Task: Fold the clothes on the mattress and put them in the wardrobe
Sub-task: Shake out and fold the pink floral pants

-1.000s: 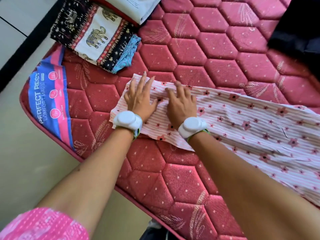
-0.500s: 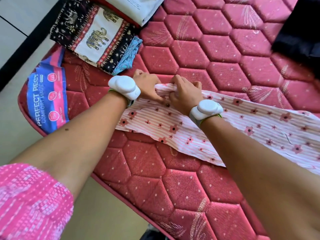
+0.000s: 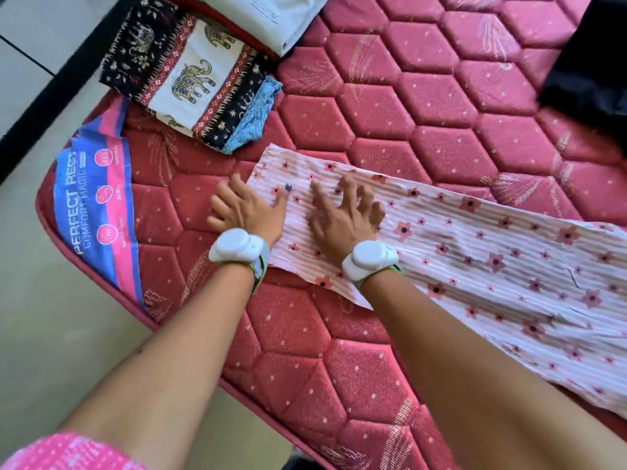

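1. On the mattress (image 3: 424, 130), the striped floral garment (image 3: 475, 259) runs lengthwise, left end to near right.
2. Left hand (image 3: 249, 208) and right hand (image 3: 342, 215) press flat, fingers spread, gripping nothing, both at that left end.

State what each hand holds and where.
Nothing is held. Left hand and right hand lie on the striped flowered cloth near its end.

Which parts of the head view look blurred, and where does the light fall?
Head view: hands, left and right, are slightly motion-smeared, as is the striped floral cloth; the elephant-print fabric is sharper; soft daylight, faint shadows beneath the forearms on the mattress.
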Action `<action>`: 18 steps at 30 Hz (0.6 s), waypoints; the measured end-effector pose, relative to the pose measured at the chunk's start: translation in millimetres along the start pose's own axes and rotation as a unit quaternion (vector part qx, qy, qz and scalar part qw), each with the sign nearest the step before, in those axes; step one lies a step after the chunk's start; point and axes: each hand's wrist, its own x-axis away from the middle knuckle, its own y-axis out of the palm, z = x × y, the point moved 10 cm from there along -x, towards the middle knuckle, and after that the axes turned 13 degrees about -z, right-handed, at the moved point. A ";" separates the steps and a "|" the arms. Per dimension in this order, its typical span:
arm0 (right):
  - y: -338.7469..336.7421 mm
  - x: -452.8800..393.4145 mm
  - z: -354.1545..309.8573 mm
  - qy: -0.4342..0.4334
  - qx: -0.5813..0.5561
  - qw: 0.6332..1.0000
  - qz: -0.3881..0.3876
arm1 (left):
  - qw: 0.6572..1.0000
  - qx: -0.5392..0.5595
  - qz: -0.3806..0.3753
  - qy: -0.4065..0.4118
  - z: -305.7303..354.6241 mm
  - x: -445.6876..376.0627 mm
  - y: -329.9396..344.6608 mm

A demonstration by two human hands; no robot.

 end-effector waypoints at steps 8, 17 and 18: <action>-27.2 30.4 34.3 -0.026 -0.114 0.984 0.133 | 0.995 0.016 -0.029 0.091 14.2 8.1 -5.8; -28.1 70.6 133.4 0.033 -0.435 0.897 0.069 | 0.817 0.443 -0.368 -0.036 62.4 29.3 51.9; -22.5 76.6 146.4 0.056 -0.534 0.842 0.050 | 0.799 0.451 -0.396 -0.009 88.7 46.8 51.7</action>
